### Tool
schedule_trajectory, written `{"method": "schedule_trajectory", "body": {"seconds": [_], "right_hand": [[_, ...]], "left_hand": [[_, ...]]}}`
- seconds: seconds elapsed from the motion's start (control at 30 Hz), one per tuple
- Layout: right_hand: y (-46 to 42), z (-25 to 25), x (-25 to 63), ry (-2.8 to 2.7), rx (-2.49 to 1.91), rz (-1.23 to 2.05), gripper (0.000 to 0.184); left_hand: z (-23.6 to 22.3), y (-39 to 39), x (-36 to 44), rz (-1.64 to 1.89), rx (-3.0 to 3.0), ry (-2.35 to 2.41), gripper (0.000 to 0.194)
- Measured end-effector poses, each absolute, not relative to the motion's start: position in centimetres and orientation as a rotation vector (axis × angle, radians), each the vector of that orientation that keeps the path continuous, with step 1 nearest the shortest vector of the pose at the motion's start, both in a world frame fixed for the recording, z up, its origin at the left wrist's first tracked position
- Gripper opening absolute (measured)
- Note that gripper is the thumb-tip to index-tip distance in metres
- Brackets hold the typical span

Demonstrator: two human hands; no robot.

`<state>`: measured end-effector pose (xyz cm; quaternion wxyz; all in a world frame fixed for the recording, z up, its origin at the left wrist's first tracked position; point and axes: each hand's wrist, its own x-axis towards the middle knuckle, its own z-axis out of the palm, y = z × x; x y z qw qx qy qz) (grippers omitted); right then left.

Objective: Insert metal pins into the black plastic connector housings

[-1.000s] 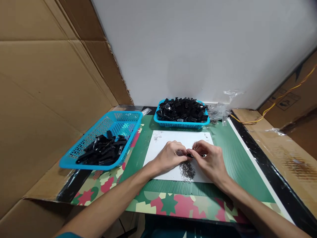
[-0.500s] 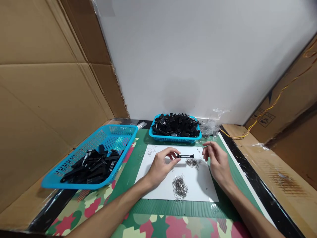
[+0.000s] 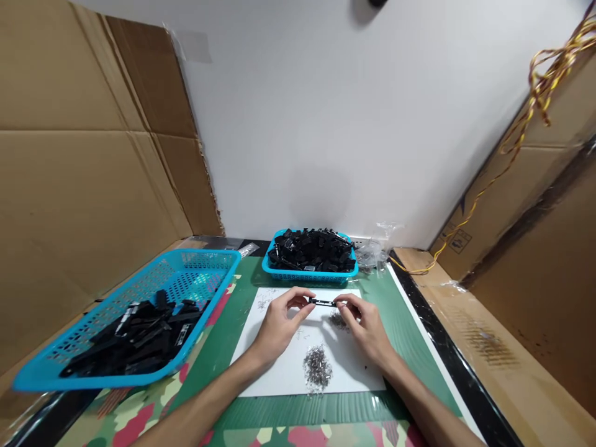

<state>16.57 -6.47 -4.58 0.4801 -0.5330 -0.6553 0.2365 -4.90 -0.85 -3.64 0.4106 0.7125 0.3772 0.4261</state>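
Note:
A slim black plastic part is held level above a white sheet. My left hand pinches its left end between thumb and fingers. At the other end, my right hand has its thumb and fingertips closed on the part. Below the hands lies a pile of tiny silvery metal pieces. A second heap of small metal pieces is partly hidden by my right hand. More tiny pieces are scattered at the sheet's far left corner.
A blue basket heaped with black parts stands behind the sheet. Another blue basket, holding longer black parts, is at the left. Clear plastic bags lie at the back right. Cardboard walls flank the table; a yellow twisted wire hangs at right.
My right hand has moved left and closed on the right end of the black part, which my left hand still holds. The camera view has shifted.

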Motion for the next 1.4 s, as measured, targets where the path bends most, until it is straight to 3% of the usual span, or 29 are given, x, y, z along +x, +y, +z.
{"method": "schedule_trajectory", "body": {"seconds": [0.47, 0.7, 1.4], "right_hand": [[-5.9, -5.4, 16.6, -1.809, -1.273, 0.149, 0.017], [-5.0, -4.7, 18.1, -1.978, -1.209, -0.004, 0.018], [-6.7, -5.6, 18.8, -2.036, -1.141, -0.064, 0.017]], "left_hand": [[-4.6, 0.6, -5.2, 1.087, 1.796, 0.94, 0.03], [-3.8, -0.2, -5.2, 1.056, 1.864, 0.945, 0.023], [-3.4, -2.1, -4.5, 1.013, 1.806, 0.979, 0.029]]}}
